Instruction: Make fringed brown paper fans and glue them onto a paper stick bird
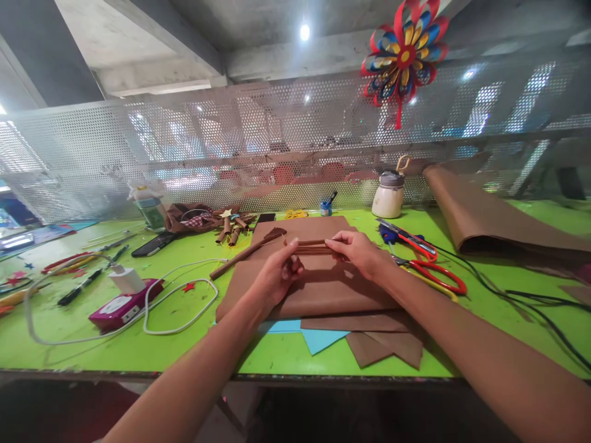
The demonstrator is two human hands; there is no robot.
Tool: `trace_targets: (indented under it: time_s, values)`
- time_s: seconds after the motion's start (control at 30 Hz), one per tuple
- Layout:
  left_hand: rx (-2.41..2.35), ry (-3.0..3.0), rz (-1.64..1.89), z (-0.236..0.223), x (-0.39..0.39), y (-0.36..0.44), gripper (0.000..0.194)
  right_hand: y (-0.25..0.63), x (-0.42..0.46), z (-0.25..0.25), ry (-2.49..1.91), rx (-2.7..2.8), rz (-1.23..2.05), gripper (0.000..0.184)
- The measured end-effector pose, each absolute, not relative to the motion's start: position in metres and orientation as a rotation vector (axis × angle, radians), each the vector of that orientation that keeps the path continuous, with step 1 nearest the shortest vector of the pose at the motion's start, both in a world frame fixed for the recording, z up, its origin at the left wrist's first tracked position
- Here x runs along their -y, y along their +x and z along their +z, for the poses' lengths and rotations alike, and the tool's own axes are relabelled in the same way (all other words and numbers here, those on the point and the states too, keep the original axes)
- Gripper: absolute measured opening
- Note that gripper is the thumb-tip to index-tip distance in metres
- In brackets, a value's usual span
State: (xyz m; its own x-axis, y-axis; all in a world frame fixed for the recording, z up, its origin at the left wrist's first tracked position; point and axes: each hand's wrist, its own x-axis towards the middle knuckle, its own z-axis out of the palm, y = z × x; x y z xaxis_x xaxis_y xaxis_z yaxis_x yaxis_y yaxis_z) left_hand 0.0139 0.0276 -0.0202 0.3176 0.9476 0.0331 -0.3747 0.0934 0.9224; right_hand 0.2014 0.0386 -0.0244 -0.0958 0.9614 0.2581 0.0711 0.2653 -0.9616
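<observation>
Both forearms bare, reaching over the front edge of the bench (55, 357) and slanting inward. My left hand (276, 275): thumb extended toward my right, fingers curled under, grip pinched closed. My right hand (357, 251): knuckles up, thumb and forefinger pinched, wrist nearly straight. Hands near each other, not touching, well in from that edge, roughly level.

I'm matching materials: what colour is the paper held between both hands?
The held paper is brown; head view.

The left hand (281, 271) and right hand (357, 251) are pinching thin brown strips (311, 250) above brown paper (323, 294) — red-handled scissors (423, 248) are lying nearby.
</observation>
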Motion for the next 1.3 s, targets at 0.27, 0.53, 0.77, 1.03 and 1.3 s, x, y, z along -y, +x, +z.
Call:
trace_targets:
  time_s: [0.27,0.53,0.77,1.03,1.3]
  values:
    - [-0.805,1.326,1.019,-0.033,-0.029,0.015,0.027,0.204,-0.035,-0.026,-0.990,1.622,1.085,0.027]
    - [-0.899,1.528,0.875,-0.021,-0.016,0.019,0.028,0.206,-0.033,-0.018,-0.909,1.361,1.308,0.030]
    - [-0.842,1.525,0.857,-0.024,-0.017,0.021,0.028,0.199,-0.031,-0.018,-0.869,1.204,1.249,0.028]
    - [-0.786,1.508,0.797,-0.029,-0.019,0.020,0.031,0.203,-0.034,-0.020,-0.954,1.309,1.152,0.034]
    - [-0.768,1.355,1.037,-0.025,-0.022,0.021,0.029,0.205,-0.030,-0.018,-1.082,1.754,0.758,0.031]
